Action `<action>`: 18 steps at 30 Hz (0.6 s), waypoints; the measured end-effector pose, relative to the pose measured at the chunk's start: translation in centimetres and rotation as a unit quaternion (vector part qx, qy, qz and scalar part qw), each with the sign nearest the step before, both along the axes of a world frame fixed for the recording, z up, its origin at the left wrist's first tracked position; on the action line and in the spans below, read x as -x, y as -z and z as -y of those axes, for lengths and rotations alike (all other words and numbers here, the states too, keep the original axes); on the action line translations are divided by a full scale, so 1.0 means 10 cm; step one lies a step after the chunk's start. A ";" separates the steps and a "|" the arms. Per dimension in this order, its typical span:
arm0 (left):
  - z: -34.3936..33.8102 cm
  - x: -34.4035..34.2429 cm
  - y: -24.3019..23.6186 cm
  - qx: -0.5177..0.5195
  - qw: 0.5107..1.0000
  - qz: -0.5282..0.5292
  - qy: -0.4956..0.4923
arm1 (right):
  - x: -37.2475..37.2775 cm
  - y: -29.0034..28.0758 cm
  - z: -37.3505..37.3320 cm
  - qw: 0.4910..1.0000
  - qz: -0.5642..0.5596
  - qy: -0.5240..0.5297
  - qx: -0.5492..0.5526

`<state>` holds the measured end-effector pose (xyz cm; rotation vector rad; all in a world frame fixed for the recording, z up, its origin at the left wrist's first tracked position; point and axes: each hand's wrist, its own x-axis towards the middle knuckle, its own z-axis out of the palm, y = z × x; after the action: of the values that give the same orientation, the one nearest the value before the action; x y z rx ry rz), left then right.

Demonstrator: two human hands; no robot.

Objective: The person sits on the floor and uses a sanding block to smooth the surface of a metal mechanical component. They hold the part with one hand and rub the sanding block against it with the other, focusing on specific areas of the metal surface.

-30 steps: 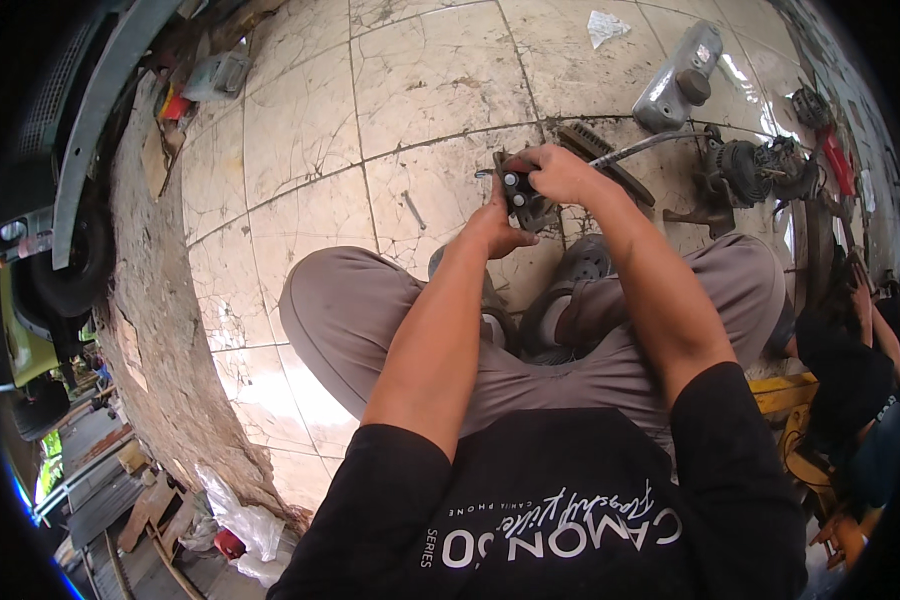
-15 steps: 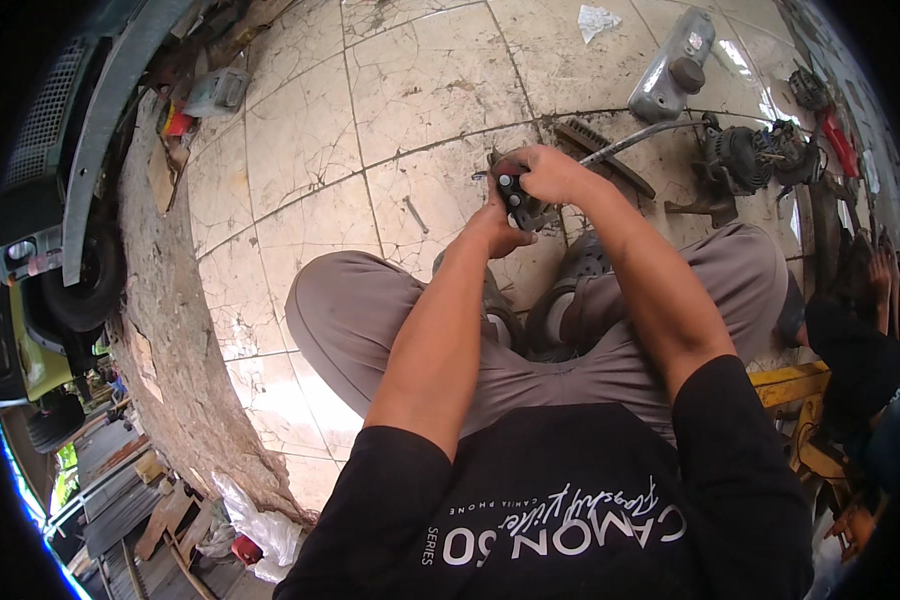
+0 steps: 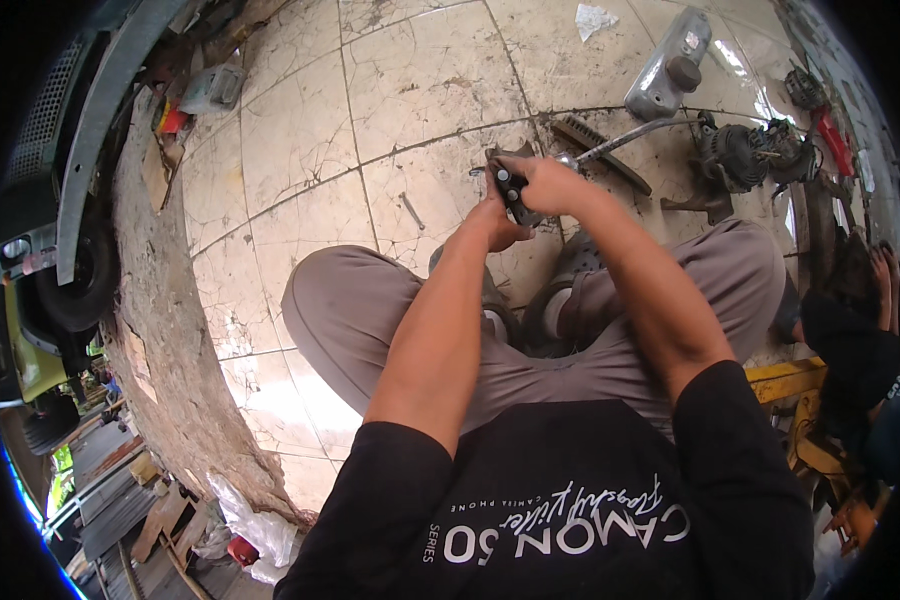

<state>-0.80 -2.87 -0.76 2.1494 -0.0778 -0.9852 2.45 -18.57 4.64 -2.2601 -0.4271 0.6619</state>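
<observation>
Above my shoes, a small dark metal part point(image 3: 511, 192) with round silver studs on its face sits between my two hands. My left hand point(image 3: 492, 224) is closed round its near left side, the thumb stretched along the lower edge. From the right, my right hand point(image 3: 554, 187) grips the same part with bent fingers. Much of the part is covered by the fingers, so its full shape does not show. A grey rod or hose point(image 3: 620, 138) runs from beside my right hand toward the alternator point(image 3: 738, 156) on the floor.
A wire brush point(image 3: 602, 156) lies beyond my right hand. A small wrench point(image 3: 412, 211) rests on the tiles to the left. Farther off are a silver metal cover point(image 3: 667, 68) and crumpled paper point(image 3: 595, 21). A vehicle point(image 3: 45, 190) stands left; another person point(image 3: 850, 335) is at the right.
My right hand has shifted slightly on the dark part, and a round metal end of the rod now shows beside it. The left hand keeps its hold.
</observation>
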 end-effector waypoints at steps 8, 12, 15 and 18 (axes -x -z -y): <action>-0.03 0.01 0.05 -0.005 0.998 0.041 0.037 | 0.07 -0.18 -0.04 0.999 -0.017 -0.002 0.038; 0.10 0.04 -0.24 -0.007 1.000 -0.011 -0.016 | 0.20 -0.16 0.04 0.997 0.030 0.013 0.070; -0.04 0.05 0.19 -0.046 0.998 0.021 0.041 | 0.23 -0.05 -0.01 0.995 0.073 -0.033 0.066; 0.05 0.02 0.07 -0.055 0.997 0.039 0.026 | 0.10 -0.01 -0.08 0.994 0.038 -0.023 0.102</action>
<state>-1.02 -3.39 -1.42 2.2982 -0.1204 -0.9539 1.41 -17.72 4.77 -2.4808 -0.4683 0.6701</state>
